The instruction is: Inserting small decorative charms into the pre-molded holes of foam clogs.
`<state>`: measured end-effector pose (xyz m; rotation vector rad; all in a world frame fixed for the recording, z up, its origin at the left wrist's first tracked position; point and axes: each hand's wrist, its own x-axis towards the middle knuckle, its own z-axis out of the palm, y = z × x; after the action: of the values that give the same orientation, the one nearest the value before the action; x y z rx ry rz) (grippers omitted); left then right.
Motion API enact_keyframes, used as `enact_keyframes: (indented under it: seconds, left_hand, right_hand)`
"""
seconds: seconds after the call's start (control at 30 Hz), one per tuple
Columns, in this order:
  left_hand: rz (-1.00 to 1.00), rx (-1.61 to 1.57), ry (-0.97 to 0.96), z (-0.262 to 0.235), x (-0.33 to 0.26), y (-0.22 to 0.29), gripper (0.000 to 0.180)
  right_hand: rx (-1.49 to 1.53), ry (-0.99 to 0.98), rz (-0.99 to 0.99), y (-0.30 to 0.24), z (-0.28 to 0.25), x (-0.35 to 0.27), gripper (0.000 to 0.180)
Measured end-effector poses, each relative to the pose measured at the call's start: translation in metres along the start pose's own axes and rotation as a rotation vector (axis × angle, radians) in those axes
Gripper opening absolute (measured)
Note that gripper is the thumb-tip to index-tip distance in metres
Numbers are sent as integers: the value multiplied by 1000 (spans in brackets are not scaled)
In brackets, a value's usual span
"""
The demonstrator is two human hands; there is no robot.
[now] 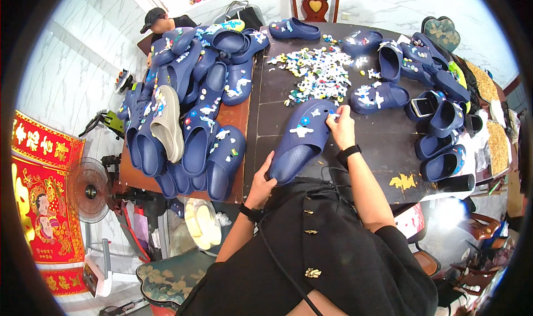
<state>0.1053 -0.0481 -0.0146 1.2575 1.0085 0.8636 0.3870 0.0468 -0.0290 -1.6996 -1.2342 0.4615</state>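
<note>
In front of me a navy clog (284, 153) lies tilted at the dark table's near edge, its toe pointing away. My left hand (260, 184) is closed around its heel. At the toe, my right hand (342, 127) pinches a small blue-and-white shoe charm (332, 114) against the upper, beside the vent holes. A white figure charm (301, 131) and a blue flower charm (304, 120) sit on the upper. Beyond the toe spreads a heap of loose charms (319, 74), mostly white, blue and green. Right of it rests another decorated clog (380, 98).
Navy clogs (194, 133) are piled on the left, with a beige clog (168, 124) among them. More clogs (444, 116) stand on the right, where a phone (424, 107) rests. A person (161, 24) sits at the far left. A fan (90, 191) stands left.
</note>
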Motion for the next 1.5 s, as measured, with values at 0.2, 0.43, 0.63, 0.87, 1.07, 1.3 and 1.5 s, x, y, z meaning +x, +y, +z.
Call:
enact_keyframes:
  seconds: [0.2,0.43,0.63,0.87,1.07,1.3,1.5]
  left_hand:
    - [-12,22,-13,-3,3,-2,85]
    - [-282,-321,43,-6,-2,-12,85]
    - [-204,-279,72,-12,1,-24,83]
    - [-33,137,113,-23,-2,-36,79]
    - [-53,106,141,-21,-3,-43,77]
    - [-162,-64,142,-22,-4,-41,79]
    - [-209,-78,201,-25,-3,-55,78]
  right_hand:
    - [-306,-111,-94,10,7,-2,24]
    - [163,-42,136,37,13,7,23]
    - [561,-211,496,87,17,28,26]
    - [-91,-4,-172,56,21,33,48]
    - [-316,-435,-548,12,32,-6,38]
    - [-181,-270,-638,27,38,-22,31]
    - [-235,-231,-637,-3,27,-26,21]
